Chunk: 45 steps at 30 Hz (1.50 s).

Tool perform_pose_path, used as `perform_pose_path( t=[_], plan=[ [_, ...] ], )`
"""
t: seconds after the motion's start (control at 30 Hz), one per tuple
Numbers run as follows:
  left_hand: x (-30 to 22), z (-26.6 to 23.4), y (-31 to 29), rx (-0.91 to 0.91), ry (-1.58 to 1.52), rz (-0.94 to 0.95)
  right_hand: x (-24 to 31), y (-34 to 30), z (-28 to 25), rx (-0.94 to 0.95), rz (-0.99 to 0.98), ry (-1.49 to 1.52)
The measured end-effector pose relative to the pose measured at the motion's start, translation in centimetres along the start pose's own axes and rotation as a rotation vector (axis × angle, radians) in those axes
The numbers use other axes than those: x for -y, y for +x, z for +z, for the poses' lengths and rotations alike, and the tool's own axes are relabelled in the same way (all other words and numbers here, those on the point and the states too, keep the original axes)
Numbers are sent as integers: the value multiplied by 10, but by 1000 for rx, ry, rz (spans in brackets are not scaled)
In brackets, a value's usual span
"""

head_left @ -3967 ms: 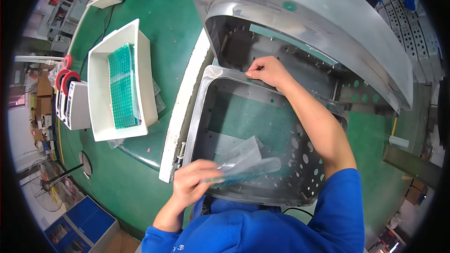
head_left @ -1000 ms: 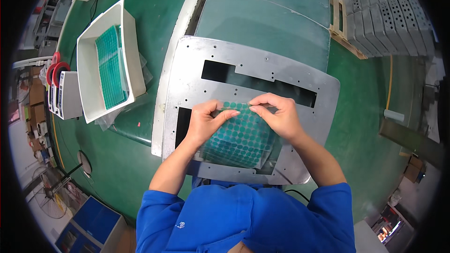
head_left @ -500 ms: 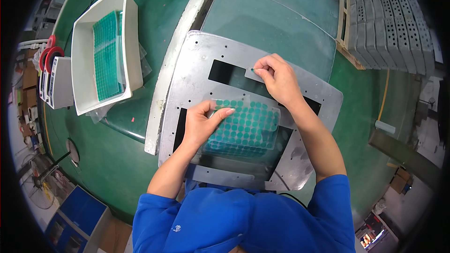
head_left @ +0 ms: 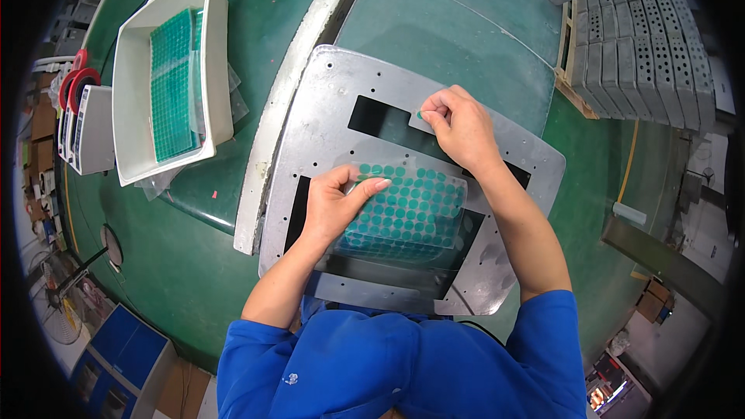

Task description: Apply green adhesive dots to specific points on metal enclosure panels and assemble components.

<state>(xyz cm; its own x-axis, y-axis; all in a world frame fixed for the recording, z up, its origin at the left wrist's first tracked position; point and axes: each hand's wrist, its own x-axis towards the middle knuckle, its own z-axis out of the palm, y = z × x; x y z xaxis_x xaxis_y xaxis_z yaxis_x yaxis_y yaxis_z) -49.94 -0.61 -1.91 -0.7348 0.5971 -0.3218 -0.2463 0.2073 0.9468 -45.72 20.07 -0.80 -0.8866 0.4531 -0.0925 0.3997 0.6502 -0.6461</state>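
My left hand grips a clear sheet of round green stickers at its upper left corner, thumb on top and fingers behind. The sheet hangs over a large grey metal panel with dark rectangular cutouts and small holes. At the edge of the upper cutout, my right hand pinches one small green round sticker between thumb and fingertip. That sticker is close to the panel's surface; whether it touches the metal I cannot tell. The lower part of the sheet curls over a dark opening.
On the left stands a white bin holding more green sticker sheets. Rolls of red-rimmed tape are beside it. Perforated grey metal parts are stacked on a pallet at the far right. A fan stands at lower left.
Both hands keep their grips and have barely moved over the panel. The surroundings have shifted slightly in the picture as the view turned a little.
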Motion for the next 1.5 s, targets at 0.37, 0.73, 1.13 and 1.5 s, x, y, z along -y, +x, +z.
perform_pose_path(
  t=[0.37,0.73,1.13,1.5],
  plan=[
    [-8,-12,-14,-5,-16,99,7,11,-15,62,155,-15],
    [-19,-6,-53,130,159,169,41,-130,-36,54,-121,366],
    [11,18,-62,120,46,-17,-20,-118,-11,-174,167,255],
    [15,13,-68,96,2,-38,-22,-107,-4,-179,191,46]
  ],
)
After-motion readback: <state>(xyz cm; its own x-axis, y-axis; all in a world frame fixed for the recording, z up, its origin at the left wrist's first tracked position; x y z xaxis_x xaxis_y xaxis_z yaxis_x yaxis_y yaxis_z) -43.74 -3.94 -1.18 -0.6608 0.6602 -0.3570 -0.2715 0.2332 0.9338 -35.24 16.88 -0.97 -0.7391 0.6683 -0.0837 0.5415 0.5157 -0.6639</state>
